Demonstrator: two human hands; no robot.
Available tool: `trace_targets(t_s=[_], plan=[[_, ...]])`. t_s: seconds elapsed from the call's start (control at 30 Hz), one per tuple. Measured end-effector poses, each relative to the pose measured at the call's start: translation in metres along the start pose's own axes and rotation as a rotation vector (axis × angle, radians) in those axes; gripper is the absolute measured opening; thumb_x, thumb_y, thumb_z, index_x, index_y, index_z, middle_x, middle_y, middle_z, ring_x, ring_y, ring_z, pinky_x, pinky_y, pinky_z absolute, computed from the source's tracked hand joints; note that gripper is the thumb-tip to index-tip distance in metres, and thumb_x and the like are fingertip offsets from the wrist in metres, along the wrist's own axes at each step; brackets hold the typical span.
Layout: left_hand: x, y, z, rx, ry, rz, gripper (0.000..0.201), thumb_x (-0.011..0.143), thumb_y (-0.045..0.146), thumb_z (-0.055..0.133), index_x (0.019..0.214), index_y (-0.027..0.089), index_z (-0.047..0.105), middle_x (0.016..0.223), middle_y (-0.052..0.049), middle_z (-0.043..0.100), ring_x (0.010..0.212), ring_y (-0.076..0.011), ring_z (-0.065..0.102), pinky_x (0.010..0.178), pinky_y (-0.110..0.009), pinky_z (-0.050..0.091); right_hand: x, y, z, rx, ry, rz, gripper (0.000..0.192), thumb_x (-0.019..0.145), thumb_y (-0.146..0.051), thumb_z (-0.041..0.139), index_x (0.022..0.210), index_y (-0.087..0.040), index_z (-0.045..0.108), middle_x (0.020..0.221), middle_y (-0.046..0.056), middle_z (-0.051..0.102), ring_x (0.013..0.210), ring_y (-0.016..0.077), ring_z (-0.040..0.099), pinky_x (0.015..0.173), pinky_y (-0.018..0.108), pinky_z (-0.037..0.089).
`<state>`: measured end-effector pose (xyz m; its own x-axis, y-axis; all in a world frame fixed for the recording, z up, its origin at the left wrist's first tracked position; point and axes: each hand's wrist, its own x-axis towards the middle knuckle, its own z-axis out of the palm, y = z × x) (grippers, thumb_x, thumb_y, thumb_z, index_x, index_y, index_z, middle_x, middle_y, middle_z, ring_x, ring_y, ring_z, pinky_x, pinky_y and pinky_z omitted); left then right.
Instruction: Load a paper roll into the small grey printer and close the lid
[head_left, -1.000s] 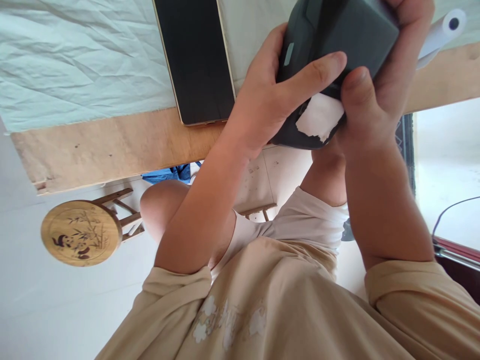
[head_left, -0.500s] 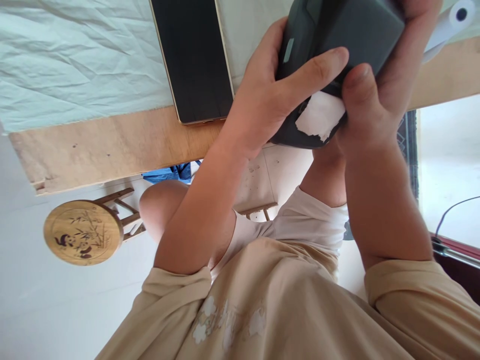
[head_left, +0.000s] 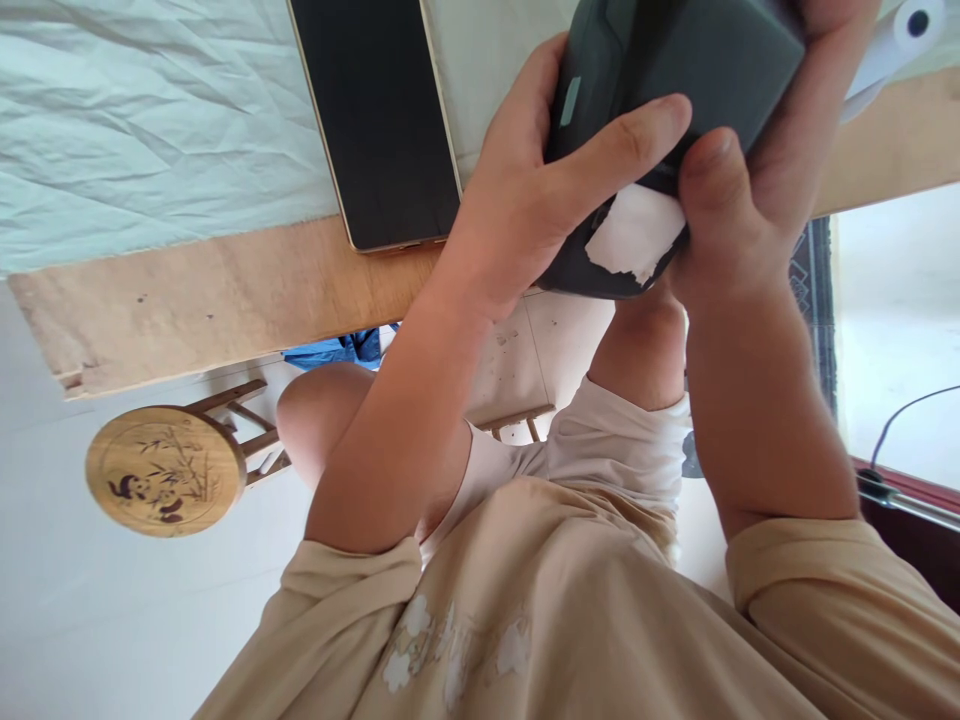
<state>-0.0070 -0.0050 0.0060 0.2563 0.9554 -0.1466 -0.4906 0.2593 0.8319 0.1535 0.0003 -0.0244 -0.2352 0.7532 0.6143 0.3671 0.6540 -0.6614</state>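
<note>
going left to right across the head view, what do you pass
Round wooden stool → black tablet on the table → left hand → dark grey device with torn white paper → right hand → white paper roll.

Both hands hold a dark grey device point(head_left: 675, 70) above the desk point(head_left: 225, 290): the left hand point(head_left: 525, 200) lays a finger across it, and the right hand point(head_left: 750, 190) thumbs a torn white paper point(head_left: 634, 235). A black tablet point(head_left: 375, 110) lies on the desk beside a pale green cloth point(head_left: 150, 110), and a round wooden stool point(head_left: 165, 470) stands on the floor.
</note>
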Motion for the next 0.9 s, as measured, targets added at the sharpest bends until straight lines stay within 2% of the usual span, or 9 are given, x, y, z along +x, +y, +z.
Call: trace_targets(t_s=[0.1, 0.27, 0.47, 0.6, 0.7, 0.9], plan=[[0.005, -0.003, -0.007, 0.115, -0.063, 0.105, 0.018, 0.079, 0.014, 0.061, 0.093, 0.013, 0.05, 0.076, 0.002, 0.054, 0.076, -0.0065, 0.059, 0.074, -0.02, 0.05, 0.0, 0.0, 0.0, 0.012, 0.007, -0.008, 0.047, 0.089, -0.047, 0.05, 0.133, -0.03, 0.047, 0.131, -0.001, 0.043, 0.128, 0.0176, 0.042, 0.116, 0.034, 0.037], [0.009, -0.008, -0.011, 0.12, -0.083, 0.122, 0.03, 0.075, 0.028, 0.069, 0.096, 0.014, 0.052, 0.077, 0.001, 0.057, 0.084, -0.0084, 0.059, 0.077, -0.021, 0.051, 0.002, 0.002, 0.001, 0.057, 0.002, -0.024, 0.05, 0.087, -0.046, 0.053, 0.132, -0.025, 0.047, 0.128, 0.002, 0.044, 0.124, 0.0157, 0.044, 0.112, 0.033, 0.039], [0.011, -0.012, -0.013, 0.102, -0.075, 0.135, 0.029, 0.076, 0.026, 0.067, 0.097, 0.014, 0.052, 0.086, 0.002, 0.059, 0.084, -0.0047, 0.056, 0.079, -0.019, 0.049, 0.003, 0.006, 0.003, 0.047, 0.008, -0.056, 0.049, 0.087, -0.046, 0.051, 0.131, -0.027, 0.047, 0.127, 0.001, 0.044, 0.123, 0.0163, 0.045, 0.111, 0.034, 0.041], [0.016, -0.017, -0.018, 0.067, -0.118, 0.177, 0.034, 0.073, 0.03, 0.073, 0.096, 0.013, 0.055, 0.083, 0.001, 0.061, 0.084, -0.0091, 0.061, 0.078, -0.022, 0.049, 0.004, 0.007, 0.002, 0.031, 0.009, -0.059, 0.046, 0.086, -0.047, 0.051, 0.131, -0.035, 0.046, 0.126, -0.002, 0.044, 0.122, 0.0157, 0.046, 0.111, 0.035, 0.041], [0.02, -0.02, -0.02, 0.029, -0.136, 0.192, 0.034, 0.074, 0.033, 0.072, 0.097, 0.014, 0.056, 0.089, -0.001, 0.061, 0.088, -0.0117, 0.062, 0.08, -0.025, 0.051, 0.004, 0.006, 0.002, 0.022, 0.02, -0.029, 0.044, 0.085, -0.05, 0.05, 0.129, -0.044, 0.045, 0.128, -0.006, 0.043, 0.125, 0.016, 0.045, 0.114, 0.037, 0.04], [0.023, -0.023, -0.021, 0.032, -0.115, 0.18, 0.041, 0.065, 0.044, 0.078, 0.092, 0.019, 0.06, 0.093, -0.004, 0.063, 0.089, -0.0174, 0.062, 0.078, -0.029, 0.054, 0.003, 0.003, 0.003, 0.015, 0.008, 0.002, 0.043, 0.085, -0.05, 0.05, 0.127, -0.046, 0.046, 0.129, -0.008, 0.043, 0.127, 0.0154, 0.044, 0.116, 0.036, 0.039]])
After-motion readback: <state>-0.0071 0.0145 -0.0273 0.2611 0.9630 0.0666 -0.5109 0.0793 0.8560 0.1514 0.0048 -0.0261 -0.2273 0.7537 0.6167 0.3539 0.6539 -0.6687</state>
